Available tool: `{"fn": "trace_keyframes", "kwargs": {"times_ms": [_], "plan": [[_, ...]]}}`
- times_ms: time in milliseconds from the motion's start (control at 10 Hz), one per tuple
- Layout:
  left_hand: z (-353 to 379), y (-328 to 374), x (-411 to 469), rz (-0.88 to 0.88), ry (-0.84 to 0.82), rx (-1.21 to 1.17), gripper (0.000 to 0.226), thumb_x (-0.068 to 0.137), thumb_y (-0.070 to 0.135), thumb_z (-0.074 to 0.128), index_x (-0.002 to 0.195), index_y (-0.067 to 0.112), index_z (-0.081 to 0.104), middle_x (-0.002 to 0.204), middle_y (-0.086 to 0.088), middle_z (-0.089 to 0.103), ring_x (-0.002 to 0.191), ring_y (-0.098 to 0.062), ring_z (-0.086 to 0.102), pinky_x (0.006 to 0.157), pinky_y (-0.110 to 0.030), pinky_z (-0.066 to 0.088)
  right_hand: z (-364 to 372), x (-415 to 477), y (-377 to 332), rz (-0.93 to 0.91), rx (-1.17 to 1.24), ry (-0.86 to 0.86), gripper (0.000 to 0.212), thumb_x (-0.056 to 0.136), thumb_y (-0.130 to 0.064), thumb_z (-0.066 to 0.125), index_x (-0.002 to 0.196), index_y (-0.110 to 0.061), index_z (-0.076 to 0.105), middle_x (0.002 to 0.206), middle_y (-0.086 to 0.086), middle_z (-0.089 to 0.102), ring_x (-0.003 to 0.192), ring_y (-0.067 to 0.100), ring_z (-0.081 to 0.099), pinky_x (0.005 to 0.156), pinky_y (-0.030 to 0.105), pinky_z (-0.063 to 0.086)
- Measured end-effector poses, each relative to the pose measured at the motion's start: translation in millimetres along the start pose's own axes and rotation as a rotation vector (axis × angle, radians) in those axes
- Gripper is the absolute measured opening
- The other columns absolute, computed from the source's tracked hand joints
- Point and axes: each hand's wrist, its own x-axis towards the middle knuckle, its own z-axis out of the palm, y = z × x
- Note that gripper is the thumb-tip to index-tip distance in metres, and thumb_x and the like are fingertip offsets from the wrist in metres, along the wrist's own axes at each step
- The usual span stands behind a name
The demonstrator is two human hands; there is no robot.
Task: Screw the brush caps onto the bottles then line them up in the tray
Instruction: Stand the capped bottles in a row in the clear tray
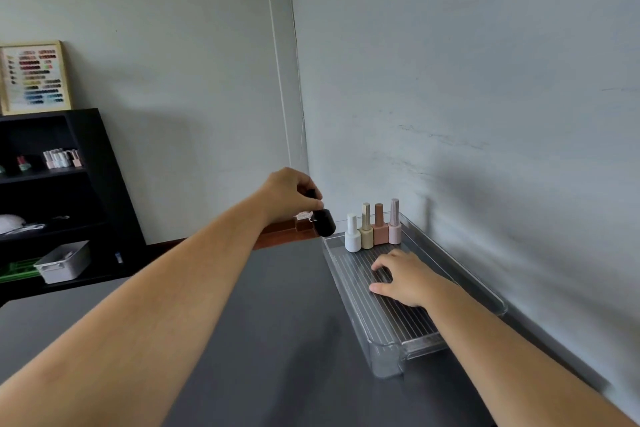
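A clear plastic tray (388, 354) with a ribbed floor lies on the dark grey table along the right wall. At its far end stand several capped bottles in a row: white (352, 235), beige (366, 228), terracotta (380, 226) and pale pink (394, 224). My left hand (289, 196) holds a black capped bottle (323, 220) by its cap, tilted, in the air just left of the tray's far corner. My right hand (403, 277) rests inside the tray, fingers spread, palm down, holding nothing.
A brown wooden piece (280, 234) sits beyond the table's far edge. To the left stands a black shelf unit (90, 191) with small bottles, a white bin (65, 262) and a framed colour chart (34, 77) on top. The grey wall runs close along the tray's right side.
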Motion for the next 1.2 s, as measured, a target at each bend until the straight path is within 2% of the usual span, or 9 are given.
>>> {"fn": "trace_keyframes", "kwargs": {"times_ms": [200,300,400,600,700,1000,1200], "plan": [[45,2,19,-0.039,-0.020,0.121,0.011,0.073,0.016,0.073,0.084,0.014,0.071,0.073,0.008,0.060,0.069,-0.006,0.055,0.054,-0.012,0.037,4,2,2,0.008,-0.010,-0.004,0.050,0.088,-0.050,0.054,0.133,-0.028,0.045,0.143,0.000,0.038,0.133,0.023,0.032,0.107,0.042,0.035],[66,-6,25,-0.068,-0.044,0.133,0.014,0.073,0.014,0.073,0.087,0.010,0.072,0.076,0.004,0.061,0.071,-0.008,0.055,0.052,-0.012,0.035,5,4,4,0.009,-0.004,0.003,0.050,0.088,-0.050,0.054,0.132,-0.029,0.045,0.142,-0.001,0.039,0.132,0.022,0.033,0.105,0.041,0.036],[79,-15,30,-0.098,-0.046,0.134,0.015,0.073,0.012,0.075,0.087,0.007,0.072,0.075,0.002,0.060,0.069,-0.009,0.054,0.051,-0.011,0.036,6,4,4,0.014,0.007,0.003,0.050,0.087,-0.050,0.055,0.132,-0.029,0.045,0.141,-0.001,0.040,0.131,0.021,0.033,0.105,0.042,0.036],[94,-22,41,-0.136,-0.043,0.141,0.015,0.072,0.013,0.078,0.084,0.007,0.071,0.078,0.000,0.062,0.073,-0.014,0.058,0.064,-0.023,0.045,6,5,5,0.007,-0.006,-0.007,0.052,0.088,-0.050,0.053,0.134,-0.027,0.043,0.142,0.000,0.039,0.131,0.022,0.033,0.105,0.043,0.037],[98,-19,47,-0.159,-0.025,0.132,0.015,0.072,0.013,0.078,0.083,0.008,0.069,0.077,0.000,0.061,0.071,-0.013,0.056,0.058,-0.020,0.042,5,4,6,0.006,-0.008,-0.010,0.052,0.088,-0.050,0.053,0.134,-0.027,0.042,0.142,0.000,0.039,0.132,0.022,0.033,0.105,0.044,0.037],[102,-21,52,-0.215,-0.025,0.098,0.024,0.072,0.013,0.079,0.093,0.006,0.068,0.086,-0.007,0.065,0.077,-0.019,0.059,0.068,-0.028,0.049,6,6,5,0.007,-0.001,-0.005,0.052,0.088,-0.050,0.053,0.134,-0.027,0.043,0.142,-0.001,0.040,0.131,0.022,0.033,0.106,0.044,0.037],[101,-21,48,-0.234,-0.008,0.070,0.022,0.074,0.014,0.077,0.091,0.004,0.068,0.081,-0.007,0.065,0.074,-0.019,0.062,0.065,-0.028,0.049,6,5,4,0.012,0.000,-0.016,0.052,0.088,-0.050,0.054,0.134,-0.028,0.043,0.143,0.000,0.039,0.131,0.022,0.033,0.106,0.044,0.036]]}}
